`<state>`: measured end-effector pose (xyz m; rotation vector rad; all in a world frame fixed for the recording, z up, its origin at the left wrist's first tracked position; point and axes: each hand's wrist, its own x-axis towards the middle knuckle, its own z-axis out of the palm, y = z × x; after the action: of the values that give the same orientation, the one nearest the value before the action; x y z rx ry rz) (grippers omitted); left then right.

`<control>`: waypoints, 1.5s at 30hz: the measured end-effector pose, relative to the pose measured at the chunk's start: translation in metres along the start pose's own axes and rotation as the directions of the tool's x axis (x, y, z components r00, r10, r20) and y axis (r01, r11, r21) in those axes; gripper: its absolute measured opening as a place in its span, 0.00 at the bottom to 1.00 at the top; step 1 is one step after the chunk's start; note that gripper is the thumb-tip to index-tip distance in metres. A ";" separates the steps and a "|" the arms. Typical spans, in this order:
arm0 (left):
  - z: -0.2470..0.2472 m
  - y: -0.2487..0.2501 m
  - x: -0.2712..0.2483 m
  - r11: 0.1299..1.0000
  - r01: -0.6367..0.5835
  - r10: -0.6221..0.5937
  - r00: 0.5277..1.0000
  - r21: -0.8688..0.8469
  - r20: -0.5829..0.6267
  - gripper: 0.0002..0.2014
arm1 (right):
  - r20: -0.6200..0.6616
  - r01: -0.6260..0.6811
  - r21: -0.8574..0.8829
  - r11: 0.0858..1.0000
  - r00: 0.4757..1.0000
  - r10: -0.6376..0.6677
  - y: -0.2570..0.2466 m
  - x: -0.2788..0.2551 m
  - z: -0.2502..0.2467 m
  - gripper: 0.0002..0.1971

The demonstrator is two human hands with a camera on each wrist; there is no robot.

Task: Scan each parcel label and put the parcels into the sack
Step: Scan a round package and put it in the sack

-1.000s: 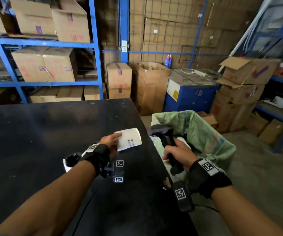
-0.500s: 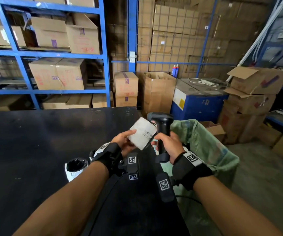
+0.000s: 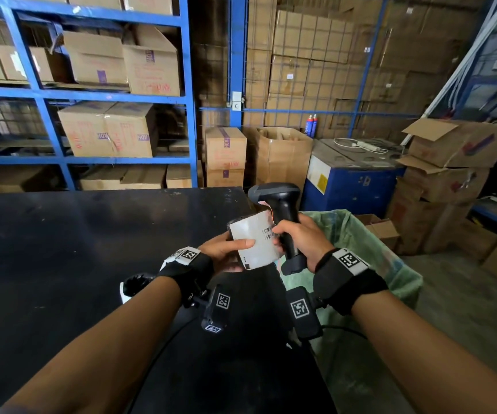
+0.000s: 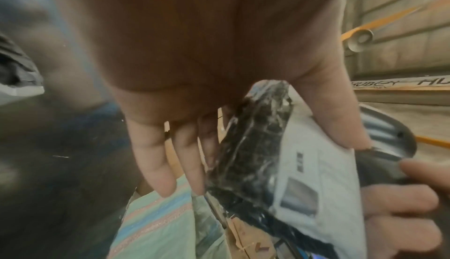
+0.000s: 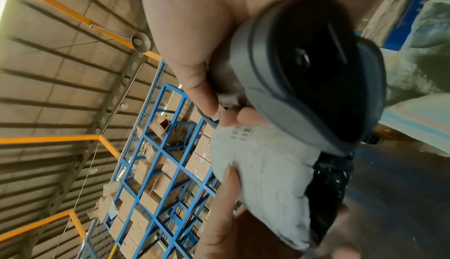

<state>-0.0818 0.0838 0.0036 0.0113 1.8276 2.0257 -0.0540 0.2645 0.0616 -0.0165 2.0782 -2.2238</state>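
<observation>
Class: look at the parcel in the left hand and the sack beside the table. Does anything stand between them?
Yes: the scanner, gripped by the right hand, lies between the parcel and the sack. The sack's mouth looks open.

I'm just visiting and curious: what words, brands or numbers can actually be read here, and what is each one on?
"ADH": purple tape on the stacked carton, reading sideways.
"HUBEY" (roughly): lettering on a beam, left wrist view.
Parcel label: barcode and small print, too blurred to read.
Red print on the shelf cartons: not legible.
Wrist straps: square code markers, no words.
</observation>
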 end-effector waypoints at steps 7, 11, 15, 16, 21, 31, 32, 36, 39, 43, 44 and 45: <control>-0.022 0.006 0.005 0.986 -0.066 0.050 0.993 -0.154 -0.105 0.28 | -0.028 0.028 -0.088 0.996 0.999 -0.031 0.000 -0.004 -0.006 0.13; -0.040 0.007 0.010 0.980 -0.071 0.033 0.979 -0.185 -0.201 0.26 | -0.004 -0.008 -0.158 0.987 1.000 0.008 0.002 -0.010 -0.010 0.03; -0.056 0.004 0.013 0.980 -0.073 0.024 0.967 -0.186 -0.255 0.35 | 0.050 -0.024 -0.203 0.979 0.998 0.035 0.004 -0.016 -0.012 0.00; -0.059 0.004 0.014 0.980 -0.072 0.020 0.963 -0.185 -0.270 0.34 | 0.065 -0.023 -0.211 0.977 0.997 0.037 0.004 -0.016 -0.011 0.01; -0.068 0.000 0.016 0.978 -0.046 -0.015 0.958 -0.204 -0.286 0.27 | 0.136 -0.020 -0.231 0.973 0.989 0.053 0.001 -0.018 -0.007 0.02; -0.072 -0.005 0.013 0.979 -0.022 -0.026 0.972 -0.202 -0.233 0.27 | 0.148 -0.011 -0.265 0.964 0.988 0.052 0.001 -0.019 0.002 0.02; -0.073 -0.005 0.012 0.979 -0.020 -0.027 0.973 -0.201 -0.229 0.27 | 0.149 -0.009 -0.269 0.963 0.988 0.051 0.001 -0.019 0.002 0.02; -0.074 -0.004 0.010 0.983 -0.009 -0.030 0.978 -0.183 -0.208 0.36 | 0.135 -0.014 -0.271 0.963 0.990 0.052 0.001 -0.020 0.003 0.01; -0.073 -0.003 0.008 0.984 0.003 -0.037 0.982 -0.177 -0.186 0.41 | 0.131 -0.015 -0.271 0.962 0.990 0.052 0.001 -0.020 0.004 0.01; -0.072 -0.003 0.007 0.986 0.006 -0.035 0.985 -0.167 -0.172 0.43 | 0.134 -0.016 -0.277 0.961 0.989 0.055 0.004 -0.019 0.004 0.01; -0.072 -0.003 0.007 0.986 0.007 -0.035 0.985 -0.165 -0.168 0.43 | 0.133 -0.016 -0.279 0.960 0.990 0.055 0.006 -0.018 0.004 0.01; -0.071 -0.003 0.005 0.986 0.008 -0.036 0.985 -0.165 -0.167 0.42 | 0.129 -0.017 -0.285 0.958 0.990 0.056 0.007 -0.018 0.004 0.00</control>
<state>-0.1053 0.0179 -0.0109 -0.2346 1.7426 2.2152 -0.0353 0.2619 0.0557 -0.1451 2.2792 -1.8294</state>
